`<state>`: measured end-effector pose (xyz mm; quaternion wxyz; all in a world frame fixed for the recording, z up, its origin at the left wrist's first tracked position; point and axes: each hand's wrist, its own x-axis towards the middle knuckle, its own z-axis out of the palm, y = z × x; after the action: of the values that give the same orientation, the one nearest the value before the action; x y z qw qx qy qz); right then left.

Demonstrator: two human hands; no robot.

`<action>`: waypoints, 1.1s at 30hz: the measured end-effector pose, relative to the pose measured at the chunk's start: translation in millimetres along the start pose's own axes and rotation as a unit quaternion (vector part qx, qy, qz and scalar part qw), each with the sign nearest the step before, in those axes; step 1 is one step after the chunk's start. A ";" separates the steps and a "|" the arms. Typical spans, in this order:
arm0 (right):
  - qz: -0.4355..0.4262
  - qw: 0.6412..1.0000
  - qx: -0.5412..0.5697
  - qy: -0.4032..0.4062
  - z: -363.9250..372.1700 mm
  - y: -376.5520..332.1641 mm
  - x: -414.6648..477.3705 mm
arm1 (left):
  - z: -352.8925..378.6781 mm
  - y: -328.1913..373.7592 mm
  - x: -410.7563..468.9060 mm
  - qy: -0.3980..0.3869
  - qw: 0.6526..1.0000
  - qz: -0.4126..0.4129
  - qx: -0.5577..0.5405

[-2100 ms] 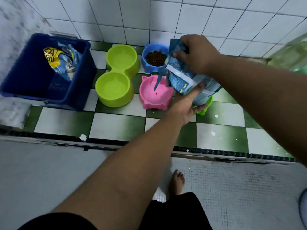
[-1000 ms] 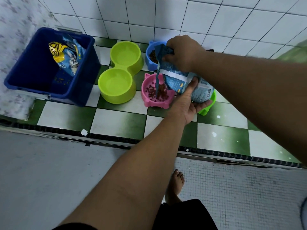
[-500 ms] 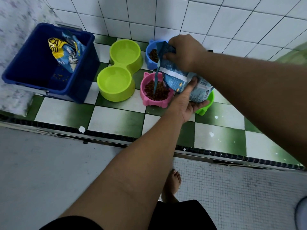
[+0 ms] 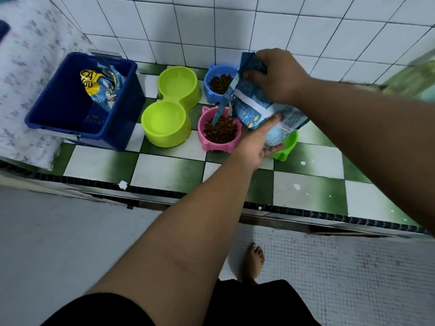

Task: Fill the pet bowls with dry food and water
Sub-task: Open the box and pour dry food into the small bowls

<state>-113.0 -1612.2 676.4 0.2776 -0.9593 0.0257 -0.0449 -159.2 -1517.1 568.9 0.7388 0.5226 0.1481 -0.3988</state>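
1. Right hand [image 4: 277, 76]: my fingers and thumb are clamped on the top edge of the food bag [image 4: 263, 107], at 1 o'clock from the pink bowl [image 4: 211, 145], which serves as dial centre throughout.
2. Left hand [image 4: 256, 140]: cupped round the bag's lower end at 3 o'clock. My thumb is pressed up its face and my fingers are curled underneath.
3. Food bag: blue, held tilted off the floor, with its torn mouth turned down toward 9 o'clock. A loose strip [image 4: 217, 114] of the bag hangs into the pink bowl.
4. Pink bowl: stands on the green-and-white checkered floor [image 4: 164, 170], filled with brown kibble [image 4: 220, 131].
5. Blue bowl [image 4: 208, 88]: just beside, at 12 o'clock, also holding kibble.
6. Lime double bowl [image 4: 169, 107]: at 10 o'clock. Both wells look pale, and I cannot tell whether they hold water.
7. Green bowl [image 4: 286, 147]: at 3 o'clock, mostly hidden under the bag and my left hand.
8. Blue bin [image 4: 117, 128]: at 9 o'clock, beyond the double bowl. It contains a second, crumpled yellow-and-blue bag [image 4: 103, 88].
9. Bare foot [image 4: 253, 262]: at 6 o'clock, on the lower mosaic floor.
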 end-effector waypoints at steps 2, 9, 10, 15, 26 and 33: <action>-0.001 1.000 0.011 0.010 -5.3 0.4 -5.0 | 2.9 1.3 -2.7 0.021 1.000 0.011 -0.004; -0.040 0.996 0.031 0.075 -43.1 10.6 -34.3 | 22.2 6.7 -11.2 -0.002 0.997 0.083 -0.008; -0.043 0.995 0.027 0.082 -50.8 13.3 -38.1 | 27.7 6.6 -12.4 -0.009 0.996 0.091 -0.001; -0.036 0.995 0.000 0.095 -77.5 29.3 -54.0 | 64.4 -6.5 -17.3 -0.042 0.998 0.057 0.001; -0.005 0.998 -0.057 0.025 -68.0 89.4 -69.9 | 114.4 -68.2 -7.2 -0.087 0.993 -0.050 -0.063; -0.016 0.995 -0.088 -0.038 -56.0 96.1 -53.2 | 131.4 -74.8 -7.1 -0.067 0.988 -0.056 -0.127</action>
<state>-173.9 -1719.1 668.4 0.1920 -0.9813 0.0041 -0.0105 -245.4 -1641.1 578.3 0.7840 0.3875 0.1770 -0.4516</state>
